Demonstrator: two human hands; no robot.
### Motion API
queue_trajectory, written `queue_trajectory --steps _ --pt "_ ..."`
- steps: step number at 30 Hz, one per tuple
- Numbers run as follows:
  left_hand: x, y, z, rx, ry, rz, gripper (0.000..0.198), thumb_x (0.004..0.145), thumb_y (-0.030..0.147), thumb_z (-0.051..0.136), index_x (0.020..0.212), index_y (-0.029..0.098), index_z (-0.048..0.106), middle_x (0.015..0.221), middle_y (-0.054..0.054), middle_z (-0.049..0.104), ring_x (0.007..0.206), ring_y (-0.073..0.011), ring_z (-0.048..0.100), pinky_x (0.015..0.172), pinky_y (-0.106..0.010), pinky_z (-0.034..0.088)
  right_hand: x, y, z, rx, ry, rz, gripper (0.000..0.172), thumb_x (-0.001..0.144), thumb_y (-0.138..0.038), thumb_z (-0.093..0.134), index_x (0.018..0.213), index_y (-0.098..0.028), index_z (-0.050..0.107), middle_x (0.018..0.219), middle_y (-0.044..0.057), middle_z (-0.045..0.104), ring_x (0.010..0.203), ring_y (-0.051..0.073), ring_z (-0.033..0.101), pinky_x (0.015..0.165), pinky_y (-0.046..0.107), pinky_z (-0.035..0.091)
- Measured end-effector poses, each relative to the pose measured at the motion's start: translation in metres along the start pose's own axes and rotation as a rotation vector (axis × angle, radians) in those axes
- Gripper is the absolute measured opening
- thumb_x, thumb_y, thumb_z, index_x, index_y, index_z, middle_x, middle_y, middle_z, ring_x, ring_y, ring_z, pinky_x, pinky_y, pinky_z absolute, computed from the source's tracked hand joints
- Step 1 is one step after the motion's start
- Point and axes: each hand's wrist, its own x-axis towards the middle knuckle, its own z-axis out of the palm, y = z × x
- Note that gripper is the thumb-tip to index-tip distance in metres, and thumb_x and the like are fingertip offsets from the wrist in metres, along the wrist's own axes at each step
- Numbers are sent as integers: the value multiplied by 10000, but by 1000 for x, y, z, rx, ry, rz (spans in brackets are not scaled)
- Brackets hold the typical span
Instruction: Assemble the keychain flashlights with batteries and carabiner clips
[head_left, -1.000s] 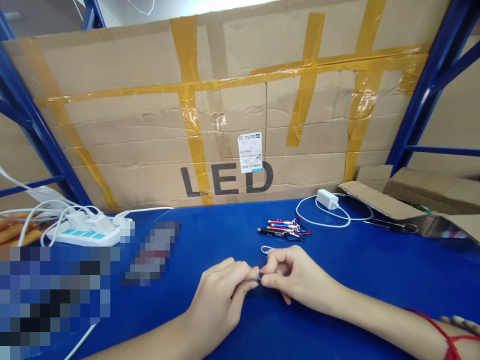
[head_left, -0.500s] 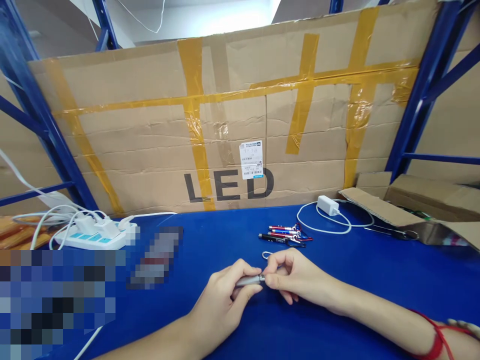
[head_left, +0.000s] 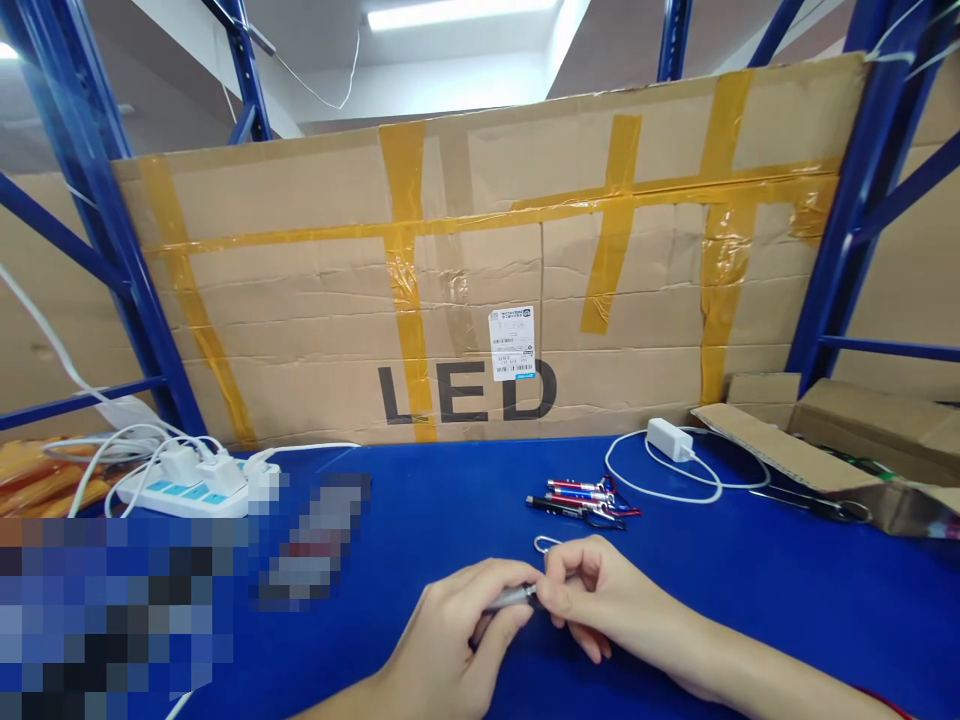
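Observation:
My left hand (head_left: pixel 461 620) is closed around a slim silver pen-like tube (head_left: pixel 510 598), thumb and forefinger along its sides. At the tube's right end, my right hand (head_left: pixel 600 595) pinches the tip between thumb and forefinger. Those fingers hide the very end. A pale metal clip loop (head_left: pixel 546 544) pokes out behind the right fingers; whether it is joined to the tube I cannot tell. Beyond my hands lies a small bunch of similar slim tubes with clips, in red, blue and black (head_left: pixel 574 500).
A white charger (head_left: pixel 670 440) with a looped cable lies at the back right, near scissors (head_left: pixel 832 508) and an open cardboard box (head_left: pixel 877 430). On the left are a power strip (head_left: pixel 202 490) and a blurred dark object (head_left: pixel 315 540). A large taped cardboard sheet (head_left: pixel 315 330) stands behind.
The view has tilted up, so the table and my hands sit lower in the picture. My left fingers have moved closer to the tube's end. Both hands keep their grip.

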Motion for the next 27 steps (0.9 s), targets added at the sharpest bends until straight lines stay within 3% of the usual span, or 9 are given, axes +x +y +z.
queue_trajectory --steps 11,18,21,27 --pt "0 2 -1 91 -8 -99 168 897 207 428 999 214 562 728 10 648 633 -116 602 610 -174 443 1 -4 0 -37 61 -47 513 636 -641 634 594 -156 470 439 -77 438 342 22 345 361 171 187" --pt "-1 0 0 74 -9 -197 197 920 247 396 1028 228 560 671 33 619 575 -100 558 563 -178 395 0 -10 1 -33 171 -49 458 613 -570 698 706 -156 526 498 -93 419 362 18 354 378 181 190" --pt "0 -1 0 61 -18 -207 205 922 255 393 1037 227 560 674 33 617 579 -99 556 562 -180 388 -1 -11 1 -3 164 -80 444 608 -548 713 722 -155 540 568 -83 445 364 7 360 376 186 190" --pt "0 0 0 46 -34 -226 215 925 277 384 1027 224 565 673 28 613 588 -105 559 563 -187 388 -1 -6 -1 -5 122 -135 368 672 -492 698 750 -159 561 455 -105 377 357 23 332 378 185 192"
